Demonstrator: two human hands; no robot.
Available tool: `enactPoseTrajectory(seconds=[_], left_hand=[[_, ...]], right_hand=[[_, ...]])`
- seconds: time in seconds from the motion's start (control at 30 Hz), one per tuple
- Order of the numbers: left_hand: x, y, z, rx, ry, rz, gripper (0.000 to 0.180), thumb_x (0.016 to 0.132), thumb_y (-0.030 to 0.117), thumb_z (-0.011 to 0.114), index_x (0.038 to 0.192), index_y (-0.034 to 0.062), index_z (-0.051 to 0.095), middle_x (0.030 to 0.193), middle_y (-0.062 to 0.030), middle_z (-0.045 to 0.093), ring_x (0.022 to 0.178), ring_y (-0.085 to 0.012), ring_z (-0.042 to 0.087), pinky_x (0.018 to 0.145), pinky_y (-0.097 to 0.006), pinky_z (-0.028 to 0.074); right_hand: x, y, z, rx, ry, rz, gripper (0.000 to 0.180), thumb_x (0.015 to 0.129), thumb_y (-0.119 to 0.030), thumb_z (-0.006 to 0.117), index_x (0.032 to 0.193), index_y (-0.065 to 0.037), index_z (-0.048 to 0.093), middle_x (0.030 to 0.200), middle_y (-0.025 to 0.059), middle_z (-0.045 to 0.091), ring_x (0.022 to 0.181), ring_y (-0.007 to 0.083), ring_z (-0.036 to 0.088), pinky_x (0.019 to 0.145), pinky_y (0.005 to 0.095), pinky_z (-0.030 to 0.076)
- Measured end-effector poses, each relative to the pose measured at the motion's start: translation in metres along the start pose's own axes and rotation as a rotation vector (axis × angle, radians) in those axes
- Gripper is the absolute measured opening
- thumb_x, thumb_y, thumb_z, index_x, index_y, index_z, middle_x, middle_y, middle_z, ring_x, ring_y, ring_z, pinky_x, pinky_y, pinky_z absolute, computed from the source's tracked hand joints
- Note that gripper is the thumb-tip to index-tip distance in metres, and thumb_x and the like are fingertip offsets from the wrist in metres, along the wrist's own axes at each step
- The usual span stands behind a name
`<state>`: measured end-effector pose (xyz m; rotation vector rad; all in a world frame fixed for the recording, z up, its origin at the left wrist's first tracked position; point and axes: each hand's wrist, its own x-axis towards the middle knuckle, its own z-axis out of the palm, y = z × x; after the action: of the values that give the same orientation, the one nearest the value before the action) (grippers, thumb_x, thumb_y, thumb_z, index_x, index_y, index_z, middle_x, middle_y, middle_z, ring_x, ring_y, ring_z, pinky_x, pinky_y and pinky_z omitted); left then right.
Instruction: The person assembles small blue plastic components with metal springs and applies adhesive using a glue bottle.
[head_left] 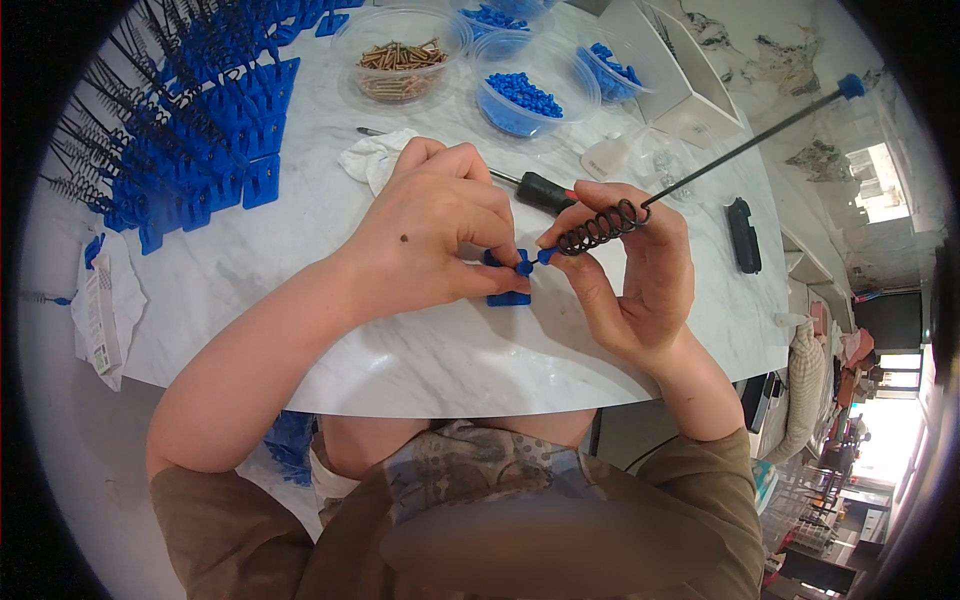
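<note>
On the far left, a crumpled white paper (128, 290) lies near the table's edge. Next to it stand many blue plates (262, 180) in rows, with thin black rods and curly springs (160, 100) sticking out from them. A bit of white tissue (365, 160) lies on the white table (440, 375), and past it is a clear tub (345, 75) full of gold screws (400, 58).

The left hand (425, 220) is closed in a small pinch — its thumb and finger hold a little blue base (510, 299) down by the table, in front of the person. A screwdriver (545, 192) with a black and red handle lies behind the two hands. Farther back is a tub with lots of tiny blue bits (522, 95).

The right hand (650, 285) is narrow at the fingertips too. Its thumb and finger pinch a small blue piece (546, 257) at the low end of a black spring (600, 228), right beside the blue base. A long black rod (750, 142) leans up and to the right from the spring — it has a blue cap (852, 86) at its tip. Behind the rod is a white open box (690, 95). A small black case (742, 235) lies at the right side of the table.
</note>
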<state>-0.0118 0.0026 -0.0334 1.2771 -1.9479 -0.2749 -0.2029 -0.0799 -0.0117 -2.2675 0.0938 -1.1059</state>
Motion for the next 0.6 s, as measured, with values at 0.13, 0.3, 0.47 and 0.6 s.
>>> enactPoseTrajectory(seconds=[0.13, 0.3, 0.47, 0.6], left_hand=[[-0.0007, -0.001, -0.0004, 0.015, 0.015, 0.023, 0.022, 0.051, 0.013, 0.083, 0.068, 0.0147, 0.069, 0.076, 0.0097, 0.063, 0.083, -0.0136, 0.05, 0.083, -0.033, 0.03], [0.0002, -0.0005, 0.0002, 0.006, 0.005, 0.015, 0.018, 0.056, 0.02, 0.082, 0.066, 0.014, 0.068, 0.073, 0.0093, 0.061, 0.085, -0.0143, 0.049, 0.085, -0.033, 0.03], [0.0, -0.0004, -0.0012, 0.007, -0.012, -0.003, 0.019, 0.061, 0.026, 0.081, 0.065, 0.0135, 0.067, 0.072, 0.0088, 0.06, 0.087, -0.0149, 0.048, 0.087, -0.033, 0.029], [-0.0001, -0.0001, -0.0005, 0.015, -0.008, -0.002, 0.019, 0.06, 0.025, 0.081, 0.065, 0.0137, 0.067, 0.072, 0.0089, 0.06, 0.087, -0.0148, 0.048, 0.087, -0.033, 0.03]], right_hand=[[0.0016, -0.0008, 0.002, -0.005, 0.017, 0.007, 0.048, 0.074, 0.006, 0.069, 0.118, 0.0, 0.052, 0.109, 0.0103, 0.064, 0.08, 0.0194, 0.063, 0.072, 0.0294, 0.052], [0.0012, -0.0019, 0.0003, -0.05, -0.005, -0.013, 0.051, 0.071, 0.006, 0.07, 0.118, -0.003, 0.054, 0.098, 0.0092, 0.064, 0.076, 0.0201, 0.062, 0.067, 0.0293, 0.05], [0.0019, -0.0018, 0.0014, -0.1, -0.011, -0.053, 0.053, 0.069, 0.006, 0.072, 0.118, -0.005, 0.055, 0.089, 0.0083, 0.062, 0.074, 0.0208, 0.062, 0.064, 0.029, 0.049], [0.0033, -0.006, -0.0077, -0.11, -0.129, -0.034, 0.052, 0.073, 0.011, 0.067, 0.119, -0.001, 0.048, 0.1, 0.0135, 0.061, 0.079, 0.0223, 0.064, 0.07, 0.0318, 0.052]])
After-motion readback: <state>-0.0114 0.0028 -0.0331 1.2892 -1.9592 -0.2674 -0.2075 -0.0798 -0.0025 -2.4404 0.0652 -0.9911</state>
